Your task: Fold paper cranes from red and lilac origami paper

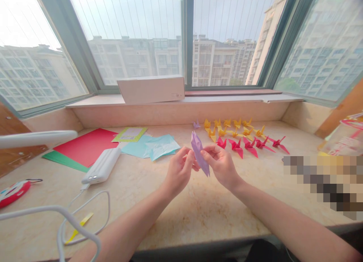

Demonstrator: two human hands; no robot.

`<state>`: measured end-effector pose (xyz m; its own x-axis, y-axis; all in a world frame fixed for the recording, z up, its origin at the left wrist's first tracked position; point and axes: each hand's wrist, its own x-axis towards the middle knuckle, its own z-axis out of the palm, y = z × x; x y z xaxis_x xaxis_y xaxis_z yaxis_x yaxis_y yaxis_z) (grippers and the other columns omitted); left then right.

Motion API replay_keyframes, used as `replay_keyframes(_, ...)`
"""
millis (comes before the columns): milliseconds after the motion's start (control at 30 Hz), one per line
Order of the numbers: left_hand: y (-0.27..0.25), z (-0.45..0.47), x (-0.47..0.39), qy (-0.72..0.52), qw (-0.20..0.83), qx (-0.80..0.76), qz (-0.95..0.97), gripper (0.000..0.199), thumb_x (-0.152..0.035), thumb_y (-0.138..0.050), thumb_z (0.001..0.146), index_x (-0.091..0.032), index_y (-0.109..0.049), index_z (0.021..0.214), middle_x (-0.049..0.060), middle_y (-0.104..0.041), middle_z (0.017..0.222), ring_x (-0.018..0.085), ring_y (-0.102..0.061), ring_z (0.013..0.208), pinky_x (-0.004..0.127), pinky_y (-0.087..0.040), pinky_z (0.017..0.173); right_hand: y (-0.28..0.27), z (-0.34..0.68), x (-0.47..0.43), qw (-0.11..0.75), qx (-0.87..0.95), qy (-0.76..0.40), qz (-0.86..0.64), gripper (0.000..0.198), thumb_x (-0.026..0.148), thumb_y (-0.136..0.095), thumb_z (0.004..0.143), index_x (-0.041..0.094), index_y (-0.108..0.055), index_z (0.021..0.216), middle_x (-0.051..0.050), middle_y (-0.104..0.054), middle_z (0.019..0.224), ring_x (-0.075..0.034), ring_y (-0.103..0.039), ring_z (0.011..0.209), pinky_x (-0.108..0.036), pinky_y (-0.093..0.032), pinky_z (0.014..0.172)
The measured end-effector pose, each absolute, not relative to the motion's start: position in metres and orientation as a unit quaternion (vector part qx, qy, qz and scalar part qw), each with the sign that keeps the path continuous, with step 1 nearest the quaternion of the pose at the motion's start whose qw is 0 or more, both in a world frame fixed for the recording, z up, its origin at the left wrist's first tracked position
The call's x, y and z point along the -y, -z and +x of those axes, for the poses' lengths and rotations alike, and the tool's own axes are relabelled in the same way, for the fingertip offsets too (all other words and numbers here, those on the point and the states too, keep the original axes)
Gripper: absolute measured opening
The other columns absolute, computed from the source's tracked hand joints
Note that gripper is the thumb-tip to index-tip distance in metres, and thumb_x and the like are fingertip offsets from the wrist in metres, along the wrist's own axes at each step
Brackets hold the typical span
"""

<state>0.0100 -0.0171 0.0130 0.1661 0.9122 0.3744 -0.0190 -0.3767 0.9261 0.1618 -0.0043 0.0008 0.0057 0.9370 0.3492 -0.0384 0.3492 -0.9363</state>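
A folded piece of purple origami paper [200, 153], long and narrow with pointed ends, is held up between both hands above the counter. My left hand [181, 169] pinches its left side, and my right hand [220, 164] grips its right edge between thumb and fingers. Just beyond stand red paper cranes [250, 144] in a row, with yellow paper cranes [235, 133] in rows behind them. One small purple paper crane [196, 124] sits at the back, left of the yellow ones. Light blue paper sheets [161, 146], one creased, lie left of my left hand.
Red paper [90, 144], green paper [66, 160] and a yellow-green packet [129, 134] lie at left. A white power bank [102, 165] trails a looped white cable [109, 205]. A white box [151, 90] rests on the sill; a plastic container [344, 137] stands far right.
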Motion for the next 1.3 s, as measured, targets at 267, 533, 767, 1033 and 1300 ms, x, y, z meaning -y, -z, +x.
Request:
replay_keyframes(267, -0.012, 0.012, 0.01, -0.55, 0.553, -0.314, 0.541, 0.032, -0.043, -0.072, 0.081, -0.018, -0.053, 0.086, -0.002, -0.064, 0.067, 0.011, -0.06, 0.055, 0.025, -0.051, 0.056, -0.004, 0.159, 0.008, 0.601, 0.544, -0.443, -0.383, 0.031, 0.047, -0.075, 0.075, 0.02, -0.064, 0.085, -0.004, -0.072, 0.079, -0.019, -0.069, 0.071, -0.031, -0.056, 0.065)
replay_keyframes(533, -0.014, 0.01, 0.017, -0.541, 0.415, -0.402, 0.612, 0.032, -0.04, -0.065, 0.086, -0.016, -0.057, 0.066, -0.001, -0.061, 0.053, 0.011, -0.057, 0.05, 0.021, -0.044, 0.051, 0.004, 0.16, 0.007, 0.589, 0.577, -0.426, -0.373, 0.027, 0.045, -0.071, 0.08, 0.019, -0.066, 0.088, -0.005, -0.071, 0.081, -0.019, -0.068, 0.074, -0.031, -0.055, 0.068)
replay_keyframes(767, -0.014, 0.011, 0.019, -0.509, 0.418, -0.398, 0.639, 0.032, -0.044, -0.061, 0.088, -0.016, -0.062, 0.073, 0.003, -0.067, 0.059, 0.014, -0.063, 0.054, 0.023, -0.049, 0.055, 0.005, 0.164, 0.003, 0.585, 0.593, -0.382, -0.399, 0.026, 0.044, -0.07, 0.081, 0.019, -0.066, 0.089, -0.006, -0.071, 0.084, -0.02, -0.068, 0.079, -0.032, -0.054, 0.073)
replay_keyframes(1033, -0.013, 0.011, 0.018, -0.542, 0.365, -0.43, 0.623, 0.032, -0.039, -0.059, 0.089, -0.017, -0.057, 0.067, -0.001, -0.06, 0.052, 0.012, -0.06, 0.046, 0.02, -0.046, 0.046, 0.009, 0.155, 0.011, 0.601, 0.639, -0.325, -0.353, 0.015, 0.035, -0.069, 0.085, 0.021, -0.066, 0.087, -0.008, -0.067, 0.103, -0.021, -0.067, 0.091, -0.037, -0.054, 0.083)
replay_keyframes(1300, -0.01, 0.011, 0.021, -0.529, 0.361, -0.4, 0.656, 0.042, -0.045, -0.047, 0.096, -0.015, -0.066, 0.073, 0.006, -0.069, 0.063, 0.016, -0.068, 0.055, 0.024, -0.055, 0.054, 0.005, 0.16, 0.013, 0.593, 0.706, -0.161, -0.352, 0.005, 0.028, -0.068, 0.086, 0.023, -0.069, 0.084, -0.008, -0.066, 0.104, -0.023, -0.066, 0.098, -0.038, -0.054, 0.086)
